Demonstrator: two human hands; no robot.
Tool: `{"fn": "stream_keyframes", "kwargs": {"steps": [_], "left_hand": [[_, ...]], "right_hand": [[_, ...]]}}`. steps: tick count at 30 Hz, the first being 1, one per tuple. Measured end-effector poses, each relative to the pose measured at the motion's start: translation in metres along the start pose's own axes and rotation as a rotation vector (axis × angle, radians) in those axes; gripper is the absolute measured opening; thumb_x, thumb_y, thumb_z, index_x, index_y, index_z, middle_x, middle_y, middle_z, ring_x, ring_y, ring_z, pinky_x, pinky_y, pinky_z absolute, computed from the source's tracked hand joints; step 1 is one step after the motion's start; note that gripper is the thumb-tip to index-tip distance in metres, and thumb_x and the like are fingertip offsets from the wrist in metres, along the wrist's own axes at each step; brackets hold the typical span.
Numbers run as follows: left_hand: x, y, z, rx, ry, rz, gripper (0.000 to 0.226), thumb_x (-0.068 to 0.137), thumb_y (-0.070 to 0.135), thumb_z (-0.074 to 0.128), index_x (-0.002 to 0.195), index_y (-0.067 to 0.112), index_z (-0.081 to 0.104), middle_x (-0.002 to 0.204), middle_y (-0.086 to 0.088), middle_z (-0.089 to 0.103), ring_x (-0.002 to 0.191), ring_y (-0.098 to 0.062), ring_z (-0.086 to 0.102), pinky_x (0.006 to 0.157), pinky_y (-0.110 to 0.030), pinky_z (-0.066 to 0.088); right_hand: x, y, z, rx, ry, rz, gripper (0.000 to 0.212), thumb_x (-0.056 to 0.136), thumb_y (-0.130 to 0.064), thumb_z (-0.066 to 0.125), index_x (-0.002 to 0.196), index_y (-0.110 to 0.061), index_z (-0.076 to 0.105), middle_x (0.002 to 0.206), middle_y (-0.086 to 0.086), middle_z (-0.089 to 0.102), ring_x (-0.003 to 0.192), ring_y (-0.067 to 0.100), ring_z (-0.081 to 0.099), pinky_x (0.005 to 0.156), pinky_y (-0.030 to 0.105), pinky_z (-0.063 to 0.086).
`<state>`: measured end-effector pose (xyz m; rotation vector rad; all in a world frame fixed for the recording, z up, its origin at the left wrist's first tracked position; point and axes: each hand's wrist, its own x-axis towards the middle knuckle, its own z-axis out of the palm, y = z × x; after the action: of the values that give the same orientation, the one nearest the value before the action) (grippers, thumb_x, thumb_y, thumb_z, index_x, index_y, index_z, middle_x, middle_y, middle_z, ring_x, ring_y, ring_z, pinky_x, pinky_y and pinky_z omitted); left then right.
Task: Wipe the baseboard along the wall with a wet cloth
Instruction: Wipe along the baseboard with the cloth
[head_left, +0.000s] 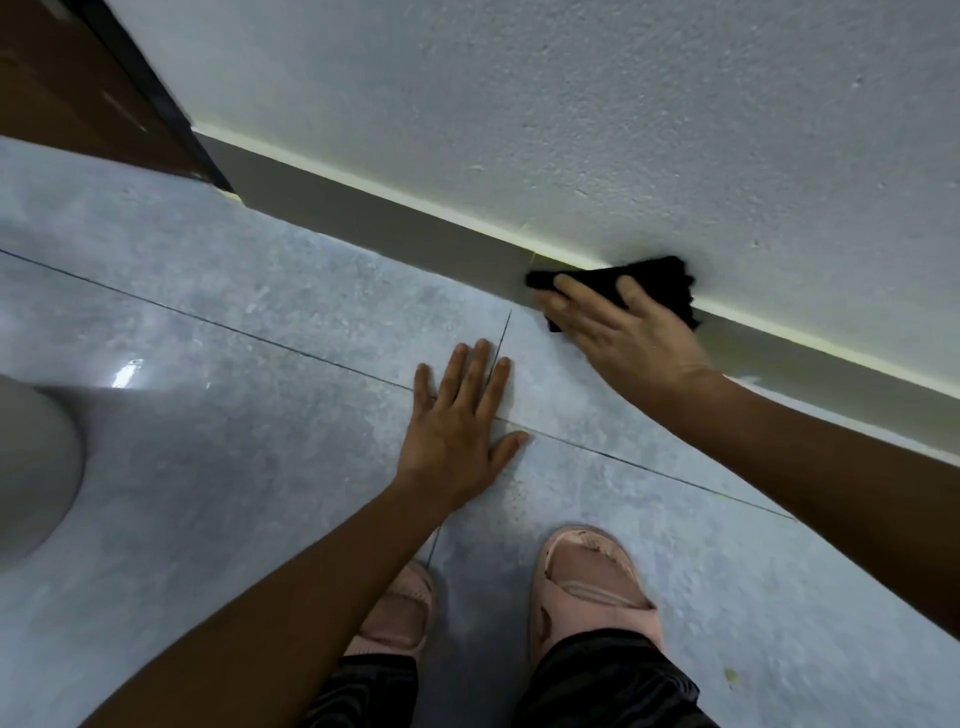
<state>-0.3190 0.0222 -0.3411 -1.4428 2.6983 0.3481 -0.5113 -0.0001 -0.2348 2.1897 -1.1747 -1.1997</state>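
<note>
The cloth (652, 280), black and bunched, sits at about 2 o'clock in the view, pressed against the baseboard (363, 223), with its upper edge lapping onto the wall (571, 104). It looks soft, limp and light. If wet, it will likely cling to the smooth board and drag a little rather than skid. It has no stiff part to grip, so flat pressure over its middle suits it best, with the loose flap at its 2 o'clock side gathered under the palm so it does not trail.

The right hand (634, 338) lies on it with fingers spread and fairly straight, pressing rather than clutching. The left hand (457, 421), near centre, is flat and released on the floor (208, 338), holding nothing and apparently bracing.

The baseboard is a stiff grey strip running from 10 o'clock to 3 o'clock. It should take firm pressure.

Pink slippers (592, 577) stand at 6 o'clock. A dark door frame (156, 88) stands at 10 o'clock. A rounded grey object (31, 467) shows at 8 o'clock, and I cannot tell what it is.
</note>
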Motion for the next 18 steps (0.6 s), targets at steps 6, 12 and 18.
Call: {"fn": "stream_keyframes", "kwargs": {"steps": [6, 12, 18], "left_hand": [[0.0, 0.001, 0.004, -0.004, 0.038, -0.004, 0.078, 0.09, 0.064, 0.02, 0.151, 0.017, 0.006, 0.158, -0.01, 0.002, 0.145, -0.027, 0.0, 0.112, -0.054, 0.002], [0.0, 0.001, 0.004, -0.014, 0.049, 0.0, 0.078, 0.09, 0.063, 0.022, 0.15, 0.016, 0.011, 0.158, -0.01, 0.006, 0.145, -0.028, 0.004, 0.112, -0.055, 0.005], [0.0, 0.002, 0.004, -0.011, 0.047, -0.008, 0.078, 0.09, 0.063, 0.02, 0.15, 0.015, 0.012, 0.158, -0.011, 0.007, 0.145, -0.029, 0.004, 0.113, -0.058, 0.008]], "right_hand": [[0.026, 0.0, -0.032, 0.108, 0.05, 0.006, 0.059, 0.103, -0.022, 0.024, 0.15, -0.006, -0.01, 0.157, 0.003, -0.022, 0.144, 0.023, -0.017, 0.114, 0.044, 0.009], [0.031, 0.0, -0.025, 0.121, 0.112, 0.0, 0.06, 0.103, -0.02, 0.023, 0.149, -0.007, -0.013, 0.157, 0.002, -0.022, 0.143, 0.022, -0.018, 0.114, 0.044, 0.009], [-0.008, -0.002, 0.013, 0.083, 0.04, 0.099, 0.064, 0.103, -0.016, 0.024, 0.143, -0.005, -0.026, 0.149, 0.003, -0.035, 0.143, 0.021, -0.018, 0.111, 0.046, 0.011]]}}
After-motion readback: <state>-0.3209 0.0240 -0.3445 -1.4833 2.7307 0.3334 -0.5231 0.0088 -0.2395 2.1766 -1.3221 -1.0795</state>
